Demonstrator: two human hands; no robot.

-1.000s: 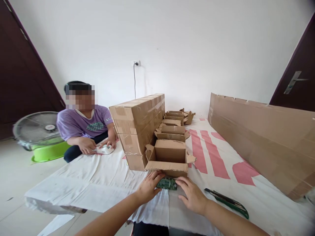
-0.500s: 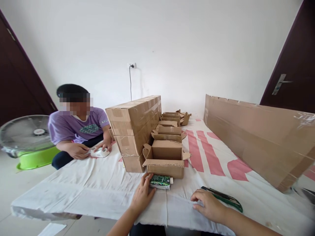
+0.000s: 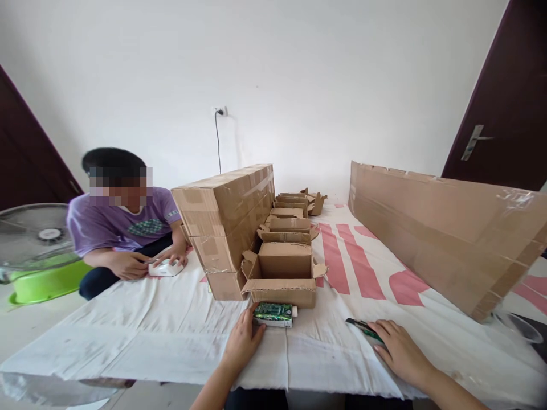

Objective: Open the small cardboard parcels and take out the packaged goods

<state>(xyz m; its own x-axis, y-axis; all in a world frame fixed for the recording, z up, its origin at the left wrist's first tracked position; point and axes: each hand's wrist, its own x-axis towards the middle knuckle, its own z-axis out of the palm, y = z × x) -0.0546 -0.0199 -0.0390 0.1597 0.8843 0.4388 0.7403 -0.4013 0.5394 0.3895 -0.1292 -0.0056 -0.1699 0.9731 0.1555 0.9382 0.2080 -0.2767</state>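
Green circuit board (image 3: pixel 273 312), the only one in view, lies near the middle of the table's (image 3: pixel 141 330) front edge, just in front of the nearest open carton (image 3: pixel 280 274). The left hand (image 3: pixel 243 341) rests loose, fingertips against the board's left end, not closed round it, as in both earlier frames. The right hand (image 3: pixel 397 348) lies over one green utility knife (image 3: pixel 361 326) further right along the front edge; whether it grips the knife cannot be told. A second ago that hand was at the board, and half a second ago just beside the knife. At least five open cartons run toward the far edge beside three stacked sealed cartons (image 3: pixel 224 228). One long carton (image 3: pixel 440 228) lines the right edge. One other person (image 3: pixel 123 228) sits at the left edge.
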